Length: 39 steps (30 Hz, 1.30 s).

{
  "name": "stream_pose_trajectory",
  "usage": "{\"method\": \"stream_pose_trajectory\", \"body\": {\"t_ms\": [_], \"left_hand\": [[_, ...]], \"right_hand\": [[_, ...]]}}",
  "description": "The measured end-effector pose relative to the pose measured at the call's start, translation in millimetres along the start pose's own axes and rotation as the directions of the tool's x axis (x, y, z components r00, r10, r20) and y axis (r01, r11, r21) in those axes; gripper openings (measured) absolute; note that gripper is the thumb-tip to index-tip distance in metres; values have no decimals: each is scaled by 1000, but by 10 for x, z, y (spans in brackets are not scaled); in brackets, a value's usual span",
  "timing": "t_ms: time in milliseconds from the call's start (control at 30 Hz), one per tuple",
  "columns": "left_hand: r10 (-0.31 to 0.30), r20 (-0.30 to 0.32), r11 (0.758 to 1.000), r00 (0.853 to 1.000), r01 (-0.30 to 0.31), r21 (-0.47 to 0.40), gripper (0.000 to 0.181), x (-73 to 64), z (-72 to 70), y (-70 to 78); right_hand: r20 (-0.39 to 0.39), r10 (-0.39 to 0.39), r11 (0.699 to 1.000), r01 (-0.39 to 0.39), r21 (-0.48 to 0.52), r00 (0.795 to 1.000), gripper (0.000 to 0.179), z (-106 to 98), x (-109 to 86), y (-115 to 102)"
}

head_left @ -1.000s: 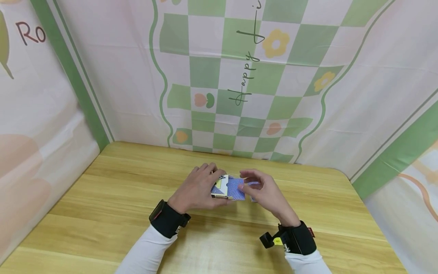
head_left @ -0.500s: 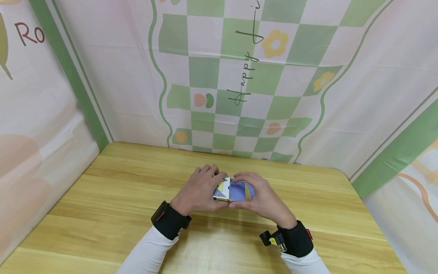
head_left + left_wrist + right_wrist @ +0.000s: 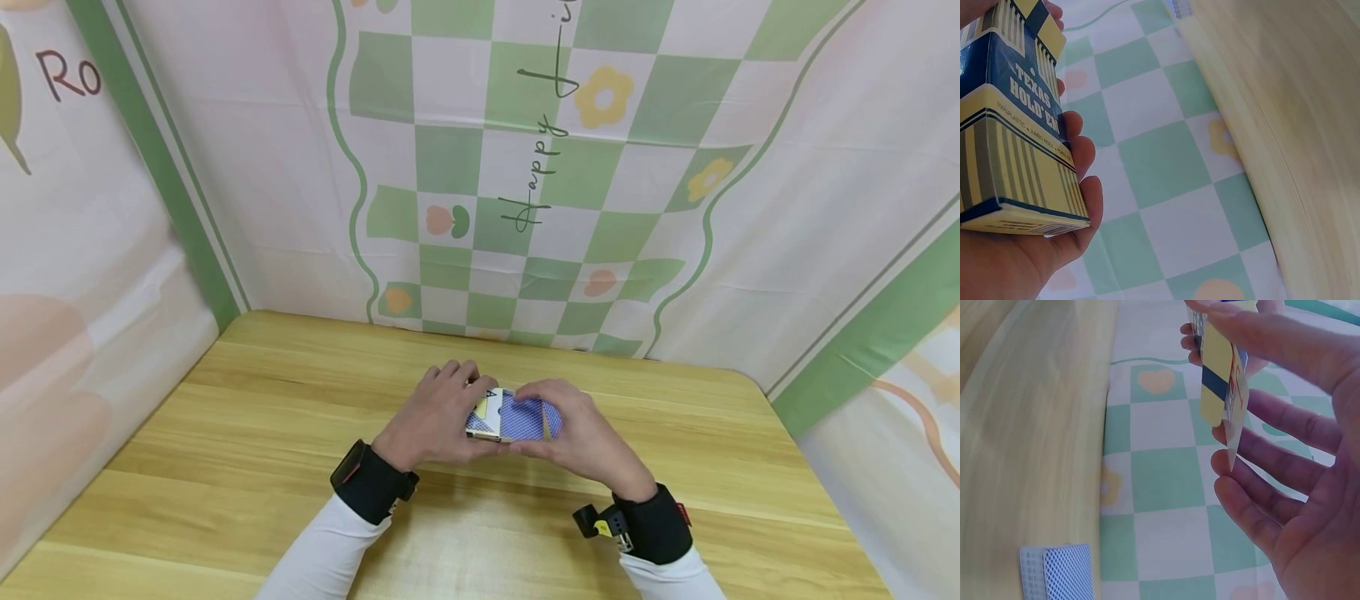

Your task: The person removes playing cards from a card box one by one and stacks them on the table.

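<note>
My left hand (image 3: 435, 417) grips a playing-card box (image 3: 1019, 119) above the table, its "TEXAS HOLD'EM" print facing the left wrist camera. Blue-backed playing cards (image 3: 521, 419) stick out of the box's right end in the head view. My right hand (image 3: 588, 437) pinches them along their long edges, thumb on the near side and index finger on the far side. In the right wrist view, a yellow flap (image 3: 1213, 369) with a dark blue stripe hangs at the box's end, beside a pale card (image 3: 1235, 428); the other right fingers curl loosely below.
A small stack of blue-backed cards (image 3: 1067, 572) lies on the wooden table (image 3: 247, 467); the right hand partly covers it in the head view. A patterned cloth (image 3: 517, 167) hangs along the table's back edge.
My right hand has moved from the end of the protruding cards to their long edges, thumb and index finger now on opposite sides. The left hand keeps its grip almost unmoved.
</note>
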<state>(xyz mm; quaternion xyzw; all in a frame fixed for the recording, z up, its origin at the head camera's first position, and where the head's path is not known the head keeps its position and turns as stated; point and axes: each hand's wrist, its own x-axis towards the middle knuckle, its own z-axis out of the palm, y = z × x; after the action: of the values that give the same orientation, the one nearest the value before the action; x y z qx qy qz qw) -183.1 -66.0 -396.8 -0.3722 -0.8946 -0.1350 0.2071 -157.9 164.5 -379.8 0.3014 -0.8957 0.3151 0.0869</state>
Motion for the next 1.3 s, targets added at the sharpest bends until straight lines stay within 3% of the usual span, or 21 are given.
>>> {"method": "stream_pose_trajectory", "body": {"t_ms": [300, 567, 733, 967, 1300], "left_hand": [[-28, 4, 1000, 1000, 28, -7, 75, -8, -26, -64], [-55, -9, 998, 998, 55, -17, 77, -21, -54, -90], [-55, -1, 998, 998, 55, -8, 79, -23, -61, -90], [-56, -2, 998, 998, 56, -1, 77, -19, -55, -95], [-62, -8, 998, 998, 62, -25, 76, -24, -57, -108]], "right_hand": [[-4, 6, 999, -6, -51, 1000, 56, -122, -52, 72], [-64, 99, 979, -108, -171, 993, 58, -224, -83, 152], [-133, 174, 954, -201, -223, 976, 60, -255, -79, 210], [-220, 272, 921, -320, -222, 937, 61, -263, -84, 284], [-274, 341, 886, -405, -226, 899, 60, -221, -105, 379]]}}
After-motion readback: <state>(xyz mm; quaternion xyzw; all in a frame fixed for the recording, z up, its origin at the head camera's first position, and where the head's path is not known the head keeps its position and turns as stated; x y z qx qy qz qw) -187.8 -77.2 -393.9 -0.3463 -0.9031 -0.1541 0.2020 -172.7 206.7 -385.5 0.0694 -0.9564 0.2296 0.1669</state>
